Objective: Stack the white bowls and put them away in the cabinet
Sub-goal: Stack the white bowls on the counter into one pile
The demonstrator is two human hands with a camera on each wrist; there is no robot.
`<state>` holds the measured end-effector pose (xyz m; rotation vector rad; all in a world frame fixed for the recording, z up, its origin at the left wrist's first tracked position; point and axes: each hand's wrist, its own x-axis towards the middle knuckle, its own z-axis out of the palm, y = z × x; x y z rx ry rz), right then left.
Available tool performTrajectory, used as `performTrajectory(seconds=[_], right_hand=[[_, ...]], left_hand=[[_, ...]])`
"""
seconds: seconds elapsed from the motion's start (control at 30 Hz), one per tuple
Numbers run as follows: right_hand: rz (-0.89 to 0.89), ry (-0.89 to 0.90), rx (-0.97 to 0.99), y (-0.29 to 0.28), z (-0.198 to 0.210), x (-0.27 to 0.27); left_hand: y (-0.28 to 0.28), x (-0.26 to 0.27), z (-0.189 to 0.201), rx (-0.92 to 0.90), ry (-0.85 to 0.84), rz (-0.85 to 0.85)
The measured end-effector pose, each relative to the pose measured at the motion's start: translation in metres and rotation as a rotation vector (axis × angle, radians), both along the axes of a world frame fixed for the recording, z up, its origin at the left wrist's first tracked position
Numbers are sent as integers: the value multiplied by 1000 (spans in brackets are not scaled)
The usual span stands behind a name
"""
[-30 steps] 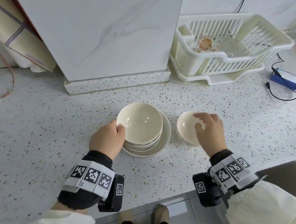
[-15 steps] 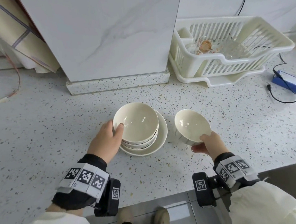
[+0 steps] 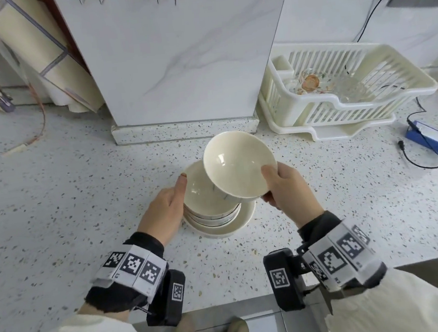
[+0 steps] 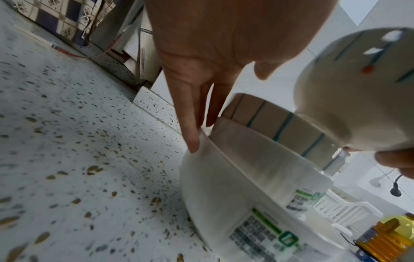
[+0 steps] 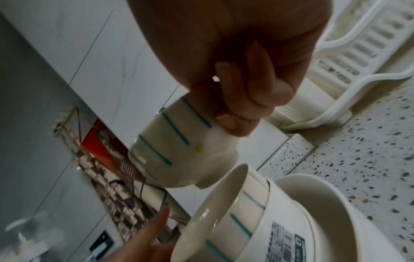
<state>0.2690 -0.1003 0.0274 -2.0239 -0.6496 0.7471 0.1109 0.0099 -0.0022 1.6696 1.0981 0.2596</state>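
A white bowl (image 3: 239, 164) (teal stripes on its outer wall) is held tilted in the air by the right hand (image 3: 287, 188), thumb on the rim and fingers (image 5: 253, 106) curled under it, just above a stack of bowls (image 3: 213, 206) on the speckled table (image 3: 56, 208). The stack is steadied from the side by the left hand (image 3: 163, 211), its fingers (image 4: 190, 124) straight against the rims and the thumb laid along the top bowl's edge. A white dish rack (image 3: 344, 92) is seen behind, to the right, beside a marble-patterned panel (image 3: 174, 49).
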Motion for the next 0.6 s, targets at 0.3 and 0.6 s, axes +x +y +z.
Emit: performTrajectory(seconds=[0.3, 0.6], right_hand=[[124, -275, -152, 22, -18, -22], [93, -314, -187, 27, -26, -25]], left_hand=[[4, -8, 0, -48, -116, -57], [7, -4, -1, 31, -137, -63]])
